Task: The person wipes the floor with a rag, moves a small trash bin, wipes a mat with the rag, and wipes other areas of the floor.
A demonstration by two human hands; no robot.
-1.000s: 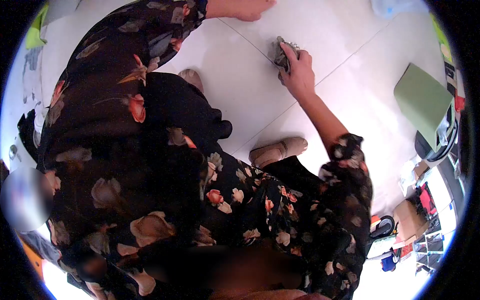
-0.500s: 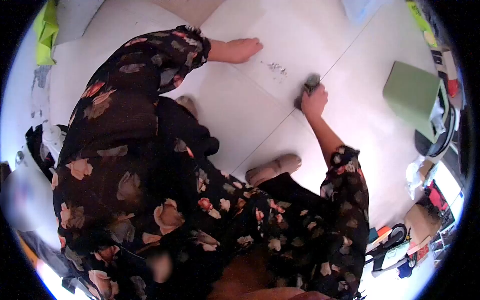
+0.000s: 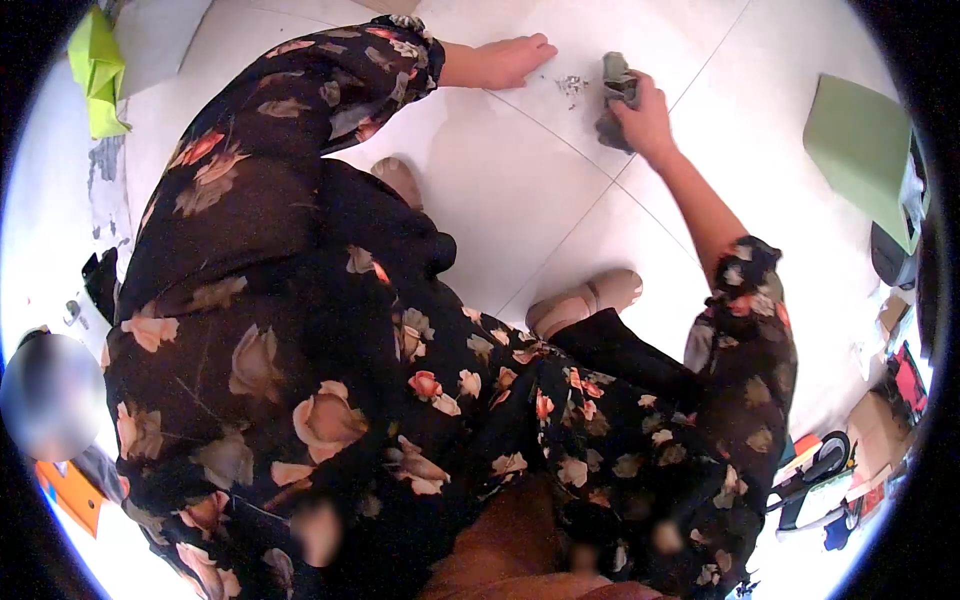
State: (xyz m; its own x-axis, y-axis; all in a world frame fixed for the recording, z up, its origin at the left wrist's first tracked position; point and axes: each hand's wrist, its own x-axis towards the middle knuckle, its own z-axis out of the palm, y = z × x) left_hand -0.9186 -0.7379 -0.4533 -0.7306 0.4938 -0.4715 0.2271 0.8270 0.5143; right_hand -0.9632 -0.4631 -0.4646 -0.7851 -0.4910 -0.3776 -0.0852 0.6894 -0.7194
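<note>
My right hand [image 3: 645, 115] is wrapped round a crumpled dark grey-green cloth [image 3: 618, 95], which is pressed to the pale tiled floor. Just left of the cloth lies a small scatter of fine, shiny bits of debris [image 3: 572, 86]. On the other side of that scatter, my left hand [image 3: 515, 62] is low over the floor with its fingers curled together. Whatever it may hold is hidden. Both sleeves are dark with a flower print.
My beige shoes [image 3: 590, 300] stand on the floor below the hands. A green box [image 3: 858, 150] is at the right, with a brown cardboard box [image 3: 880, 440] and mixed items below it. A lime-green bag [image 3: 97, 75] hangs at upper left.
The view has shifted, so the floor and debris sit higher in the picture. My right hand with the cloth is now closer beside the debris, which is bunched in a smaller patch.
</note>
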